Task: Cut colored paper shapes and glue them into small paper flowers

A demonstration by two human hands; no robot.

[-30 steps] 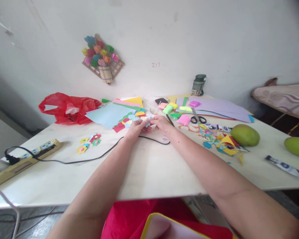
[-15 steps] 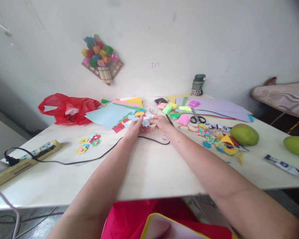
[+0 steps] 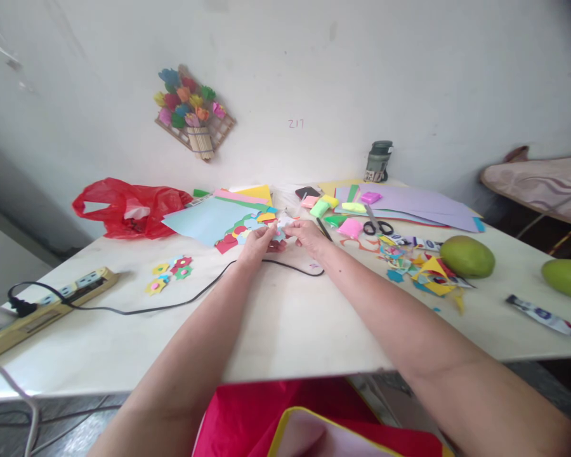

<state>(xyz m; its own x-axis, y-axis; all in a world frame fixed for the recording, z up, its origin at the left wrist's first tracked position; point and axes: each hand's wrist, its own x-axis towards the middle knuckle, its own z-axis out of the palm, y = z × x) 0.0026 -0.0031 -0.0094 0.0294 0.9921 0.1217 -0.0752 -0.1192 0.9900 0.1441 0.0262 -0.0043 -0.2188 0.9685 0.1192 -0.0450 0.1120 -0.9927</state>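
Between my two hands, a small light-blue paper flower (image 3: 280, 233) with a pink centre is held a little above the table. My left hand (image 3: 259, 244) pinches it from the left, its thumb over part of the petals. From the right, my right hand (image 3: 305, 233) is closed with thumb and forefinger at the flower's edge. Just left of my hands are coloured paper cut-outs (image 3: 227, 242) in red, yellow and green. Farther left lies a group of finished-looking paper flowers (image 3: 156, 285) with round centres.
A black cord (image 3: 171, 309) runs from the power strip (image 3: 52, 311) past my hands. Scissors (image 3: 378, 226), soft clay packs (image 3: 350, 228), paper scraps (image 3: 431, 276), a green mango (image 3: 467, 257) and a glue tube (image 3: 543, 315) lie on the right. A red plastic bag (image 3: 124, 212) stands at the left.
My left hand has shifted slightly right, its thumb now covering more of the blue flower. My right hand stays nearly in place.
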